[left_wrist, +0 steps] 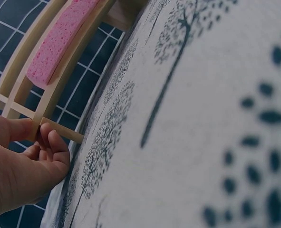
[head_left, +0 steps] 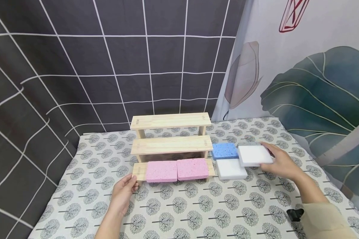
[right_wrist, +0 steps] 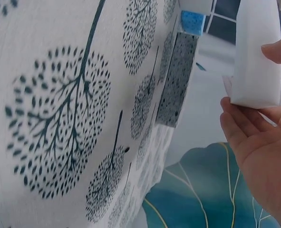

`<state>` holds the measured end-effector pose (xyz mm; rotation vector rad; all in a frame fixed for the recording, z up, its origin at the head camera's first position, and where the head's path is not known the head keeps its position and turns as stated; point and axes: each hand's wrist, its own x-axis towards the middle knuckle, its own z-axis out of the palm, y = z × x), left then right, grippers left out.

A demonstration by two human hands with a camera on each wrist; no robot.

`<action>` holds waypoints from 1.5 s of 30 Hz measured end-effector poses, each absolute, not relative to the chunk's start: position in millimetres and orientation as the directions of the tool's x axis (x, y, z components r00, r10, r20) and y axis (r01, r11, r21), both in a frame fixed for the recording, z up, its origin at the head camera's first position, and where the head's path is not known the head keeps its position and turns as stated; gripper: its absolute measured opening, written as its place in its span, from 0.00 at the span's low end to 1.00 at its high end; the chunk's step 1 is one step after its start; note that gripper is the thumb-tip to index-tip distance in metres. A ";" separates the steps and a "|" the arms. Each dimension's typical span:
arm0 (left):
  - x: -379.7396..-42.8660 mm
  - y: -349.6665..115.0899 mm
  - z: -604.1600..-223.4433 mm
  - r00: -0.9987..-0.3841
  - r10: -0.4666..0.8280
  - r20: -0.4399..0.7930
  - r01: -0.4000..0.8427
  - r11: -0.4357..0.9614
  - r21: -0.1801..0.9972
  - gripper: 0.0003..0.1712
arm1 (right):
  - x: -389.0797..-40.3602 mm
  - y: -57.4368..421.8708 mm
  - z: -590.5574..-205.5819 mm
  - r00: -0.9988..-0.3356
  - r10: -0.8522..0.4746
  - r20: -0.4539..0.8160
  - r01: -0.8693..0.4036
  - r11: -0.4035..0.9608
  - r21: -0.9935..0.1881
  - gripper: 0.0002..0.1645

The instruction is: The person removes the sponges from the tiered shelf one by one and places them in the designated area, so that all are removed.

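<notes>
A three-tier wooden step rack [head_left: 171,145] stands on the cloth, with two pink sponges [head_left: 161,171] side by side on its lowest step. At that step's left front corner, my left hand [head_left: 123,192] pinches the board between thumb and fingers, as the left wrist view also shows. My right hand [head_left: 282,163] grips a white sponge [head_left: 255,155] by its right end, raised above the cloth. Beneath it lies a grey sponge [right_wrist: 177,78], mostly hidden in the head view. A second white sponge [head_left: 231,169] and a blue sponge [head_left: 224,151] lie right of the rack.
A tree-patterned cloth [head_left: 164,220] covers the table. Behind the rack hangs a dark curtain with a white grid [head_left: 164,56]. To the right is a pale curtain with large leaves [head_left: 323,89].
</notes>
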<state>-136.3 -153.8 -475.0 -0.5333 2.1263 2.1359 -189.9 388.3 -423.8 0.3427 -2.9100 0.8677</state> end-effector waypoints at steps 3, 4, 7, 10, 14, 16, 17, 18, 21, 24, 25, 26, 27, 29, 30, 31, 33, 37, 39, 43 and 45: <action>-136.6 -154.0 -474.6 -0.939 -0.181 -0.293 -0.293 -0.028 0.956 0.28 | -190.0 392.4 -424.1 -0.974 -0.185 0.132 -0.227 0.819 -0.527 0.55; -136.6 -154.1 -474.5 -0.938 -0.181 -0.294 -0.294 -0.025 0.955 0.29 | -189.9 393.6 -424.0 -0.974 -0.185 0.130 -0.226 0.821 -0.525 0.55; -136.8 -154.0 -473.9 -0.939 -0.180 -0.294 -0.295 -0.024 0.955 0.29 | -189.5 397.5 -423.7 -0.976 -0.181 0.117 -0.216 0.825 -0.523 0.56; -136.5 -153.7 -473.7 -0.936 -0.184 -0.300 -0.300 -0.027 0.954 0.28 | -188.7 402.2 -424.4 -0.977 -0.179 0.116 -0.213 0.831 -0.514 0.55; -136.6 -153.5 -474.0 -0.937 -0.181 -0.298 -0.298 -0.027 0.954 0.28 | -188.0 408.3 -425.8 -0.978 -0.175 0.113 -0.208 0.839 -0.502 0.55; -136.7 -153.6 -474.1 -0.938 -0.180 -0.298 -0.298 -0.024 0.954 0.28 | -187.6 410.8 -426.7 -0.979 -0.171 0.113 -0.205 0.843 -0.497 0.55; -136.9 -153.7 -474.1 -0.938 -0.180 -0.298 -0.299 -0.023 0.954 0.28 | -187.5 411.9 -427.5 -0.979 -0.169 0.116 -0.205 0.845 -0.494 0.55; -137.0 -153.7 -474.0 -0.937 -0.180 -0.298 -0.299 -0.021 0.954 0.28 | -187.6 412.8 -428.0 -0.979 -0.169 0.112 -0.202 0.845 -0.496 0.55; -137.3 -154.0 -474.1 -0.939 -0.177 -0.295 -0.297 -0.017 0.955 0.29 | -186.8 414.4 -429.6 -0.980 -0.165 0.107 -0.197 0.849 -0.490 0.55; -137.5 -154.2 -474.4 -0.941 -0.174 -0.292 -0.295 -0.010 0.956 0.30 | -186.1 414.7 -430.5 -0.982 -0.172 0.077 -0.187 0.852 -0.489 0.57; -137.5 -154.3 -474.7 -0.941 -0.173 -0.291 -0.294 -0.008 0.956 0.30 | -186.0 414.4 -431.0 -0.982 -0.176 0.072 -0.189 0.852 -0.488 0.57; -137.4 -154.3 -474.7 -0.941 -0.173 -0.292 -0.295 -0.007 0.955 0.30 | -186.0 414.6 -431.9 -0.981 -0.182 0.063 -0.189 0.852 -0.488 0.57; -137.3 -154.3 -474.9 -0.941 -0.173 -0.292 -0.295 -0.007 0.955 0.30 | -185.8 414.3 -432.6 -0.980 -0.189 0.057 -0.192 0.850 -0.491 0.57; -137.0 -154.3 -475.1 -0.940 -0.175 -0.294 -0.297 -0.008 0.955 0.30 | -185.3 413.4 -434.2 -0.978 -0.202 0.052 -0.202 0.850 -0.486 0.57; -137.0 -154.4 -475.4 -0.940 -0.174 -0.294 -0.297 -0.007 0.955 0.30 | -185.3 413.0 -435.2 -0.977 -0.208 0.055 -0.208 0.851 -0.483 0.57; -137.0 -154.5 -475.7 -0.940 -0.174 -0.293 -0.296 -0.007 0.955 0.30 | -185.0 412.8 -436.4 -0.976 -0.212 0.054 -0.212 0.851 -0.480 0.57; -137.0 -154.8 -476.3 -0.941 -0.172 -0.291 -0.294 -0.006 0.956 0.30 | -184.6 412.4 -438.5 -0.975 -0.216 0.049 -0.213 0.858 -0.468 0.58; -137.0 -154.8 -476.3 -0.943 -0.169 -0.288 -0.291 -0.007 0.957 0.30 | -184.3 413.0 -442.3 -0.977 -0.214 0.023 -0.199 0.860 -0.469 0.59; -136.7 -154.4 -475.9 -0.941 -0.172 -0.293 -0.296 -0.010 0.955 0.30 | -184.2 413.5 -443.4 -0.977 -0.212 0.012 -0.192 0.859 -0.474 0.59; -136.3 -153.9 -475.3 -0.939 -0.176 -0.294 -0.297 -0.013 0.955 0.30 | -184.5 414.4 -444.9 -0.978 -0.207 -0.002 -0.181 0.859 -0.480 0.61; -136.1 -153.8 -475.3 -0.940 -0.177 -0.292 -0.294 -0.015 0.956 0.30 | -184.4 415.1 -445.7 -0.979 -0.203 -0.009 -0.174 0.860 -0.480 0.62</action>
